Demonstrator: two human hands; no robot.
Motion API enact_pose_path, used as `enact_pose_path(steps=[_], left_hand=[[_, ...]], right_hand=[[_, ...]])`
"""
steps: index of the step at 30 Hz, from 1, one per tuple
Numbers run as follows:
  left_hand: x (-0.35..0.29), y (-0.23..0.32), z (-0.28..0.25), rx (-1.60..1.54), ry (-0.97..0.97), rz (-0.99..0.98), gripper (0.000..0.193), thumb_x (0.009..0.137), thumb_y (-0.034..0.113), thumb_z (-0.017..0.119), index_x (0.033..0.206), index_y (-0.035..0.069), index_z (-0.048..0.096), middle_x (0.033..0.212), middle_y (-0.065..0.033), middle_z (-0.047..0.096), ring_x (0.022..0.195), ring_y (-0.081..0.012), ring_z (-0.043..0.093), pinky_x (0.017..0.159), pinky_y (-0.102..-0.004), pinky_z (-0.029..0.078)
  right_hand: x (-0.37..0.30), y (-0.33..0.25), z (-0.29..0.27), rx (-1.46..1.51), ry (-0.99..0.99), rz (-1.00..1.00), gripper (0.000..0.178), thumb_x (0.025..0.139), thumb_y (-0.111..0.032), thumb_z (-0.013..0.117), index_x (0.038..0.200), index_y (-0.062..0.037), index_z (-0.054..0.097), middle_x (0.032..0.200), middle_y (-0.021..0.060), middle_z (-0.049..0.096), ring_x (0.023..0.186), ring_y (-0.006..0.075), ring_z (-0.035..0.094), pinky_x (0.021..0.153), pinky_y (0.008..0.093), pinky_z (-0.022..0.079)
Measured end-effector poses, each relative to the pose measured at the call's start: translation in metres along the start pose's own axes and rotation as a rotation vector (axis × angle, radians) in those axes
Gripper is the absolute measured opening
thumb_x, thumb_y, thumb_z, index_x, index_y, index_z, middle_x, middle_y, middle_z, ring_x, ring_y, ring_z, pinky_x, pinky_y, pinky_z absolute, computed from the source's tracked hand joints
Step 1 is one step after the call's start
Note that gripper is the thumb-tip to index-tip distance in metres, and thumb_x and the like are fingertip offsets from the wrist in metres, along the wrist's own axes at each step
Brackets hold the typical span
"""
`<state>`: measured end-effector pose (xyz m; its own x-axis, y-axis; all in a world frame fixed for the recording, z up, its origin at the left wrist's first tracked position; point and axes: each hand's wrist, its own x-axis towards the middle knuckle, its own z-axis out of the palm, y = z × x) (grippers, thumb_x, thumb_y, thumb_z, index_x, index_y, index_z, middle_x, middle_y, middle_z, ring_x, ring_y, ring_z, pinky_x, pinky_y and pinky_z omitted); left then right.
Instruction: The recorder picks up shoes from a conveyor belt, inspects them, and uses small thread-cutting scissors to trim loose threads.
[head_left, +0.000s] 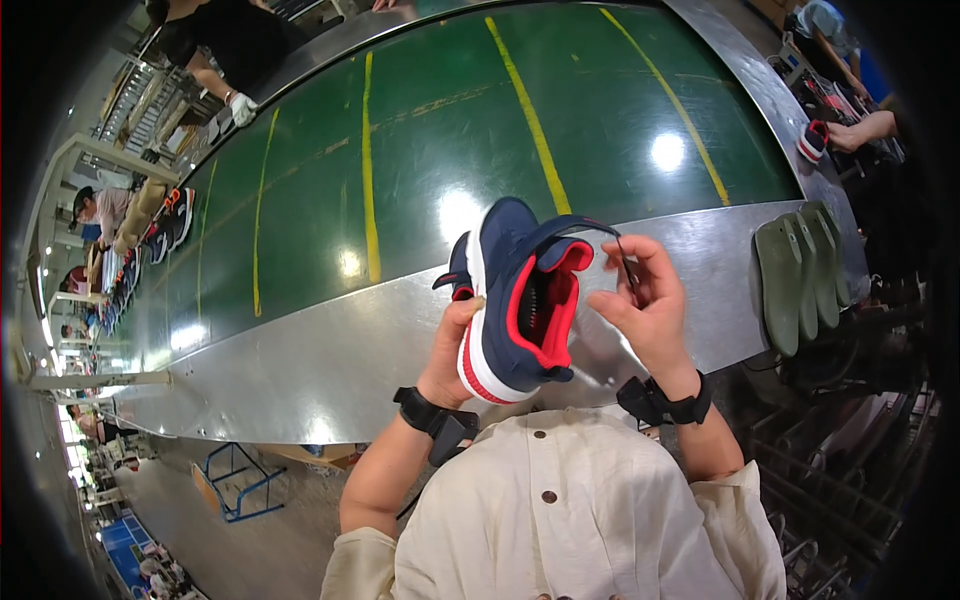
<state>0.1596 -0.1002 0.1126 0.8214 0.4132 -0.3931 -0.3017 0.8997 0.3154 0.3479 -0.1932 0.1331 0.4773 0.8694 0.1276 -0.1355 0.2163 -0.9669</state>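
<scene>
With our left hand [450, 345] we grip the navy shoe [505, 330] by its sole, while our right-hand [650, 300] fingers bend around its strap [572, 223]; how firmly, we cannot tell. The shoe is over the metal ledge [270, 385], beside the green belt [430, 170]; olive foot-shaped pieces [778, 285] lie at right.

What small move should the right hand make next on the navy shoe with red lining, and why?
Perhaps the right hand should lower the narrow dark strap toward the navy shoe with red lining. The strap stands raised off the shoe, its end among the right hand's fingers, while the left hand supports the shoe along its sole.
</scene>
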Motion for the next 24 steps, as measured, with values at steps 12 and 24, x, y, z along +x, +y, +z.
enact_pose_path(steps=[12, 24], left_hand=[[0.037, -0.038, -0.026, -0.095, -0.252, -0.272, 0.049, 0.085, 0.035, 0.041, 0.112, -0.003, 0.054, 0.105, -0.0171, 0.062, 0.09, -0.0266, 0.063, 0.085, -0.0363, 0.051], [0.045, -0.036, -0.015, 0.597, 0.143, 0.158, 0.061, 0.086, 0.039, 0.051, 0.134, 0.004, 0.036, 0.13, -0.0124, 0.042, 0.105, -0.0186, 0.051, 0.089, -0.0298, 0.041]], right_hand=[[0.027, 0.008, -0.011, -0.038, 0.031, 0.188, 0.02, 0.082, -0.019, 0.067, 0.087, 0.0001, 0.063, 0.074, 0.0002, 0.061, 0.067, 0.0038, 0.054, 0.056, 0.0166, 0.043], [0.027, 0.03, -0.011, -0.13, 0.169, 0.039, 0.017, 0.081, -0.016, 0.067, 0.084, 0.0003, 0.064, 0.07, 0.0014, 0.064, 0.063, 0.0043, 0.055, 0.056, 0.02, 0.045]])
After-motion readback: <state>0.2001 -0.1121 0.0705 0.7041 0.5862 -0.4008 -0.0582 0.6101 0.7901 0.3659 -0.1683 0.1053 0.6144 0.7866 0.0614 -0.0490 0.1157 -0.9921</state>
